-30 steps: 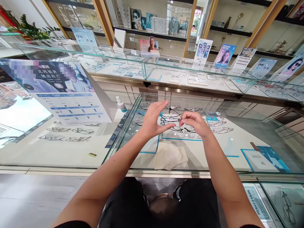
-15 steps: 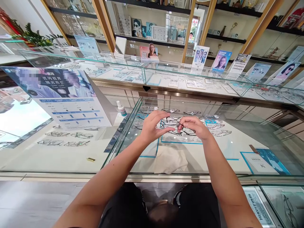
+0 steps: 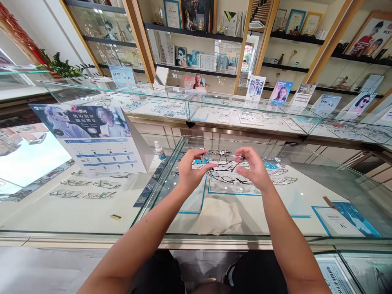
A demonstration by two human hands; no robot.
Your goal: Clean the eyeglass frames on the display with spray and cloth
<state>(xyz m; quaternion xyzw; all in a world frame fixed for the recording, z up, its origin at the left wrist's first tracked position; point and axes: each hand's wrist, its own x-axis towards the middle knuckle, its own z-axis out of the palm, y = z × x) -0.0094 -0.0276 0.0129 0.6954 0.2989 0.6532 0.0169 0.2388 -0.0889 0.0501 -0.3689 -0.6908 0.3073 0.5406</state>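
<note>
I hold a pair of thin black-framed glasses (image 3: 222, 157) level above the glass counter (image 3: 321, 171), one hand at each end. My left hand (image 3: 191, 171) pinches the left end of the frame between thumb and fingers. My right hand (image 3: 255, 167) pinches the right end the same way. Under the glass below my hands lie several other glasses (image 3: 226, 178) on a white tray with blue lines. A white cleaning cloth (image 3: 219, 216) lies on the counter top just nearer to me than my hands.
A tent-shaped advertising sign (image 3: 92, 139) stands on the counter to the left, with a small white spray bottle (image 3: 159, 150) beside it. A second glass showcase (image 3: 245, 110) with leaflet stands runs behind. Wall shelves hold pictures and trophies.
My hands have lifted the glasses and turned them level, spread between both hands. The left hand, open a second ago, now pinches the frame. The camera has tilted up.
</note>
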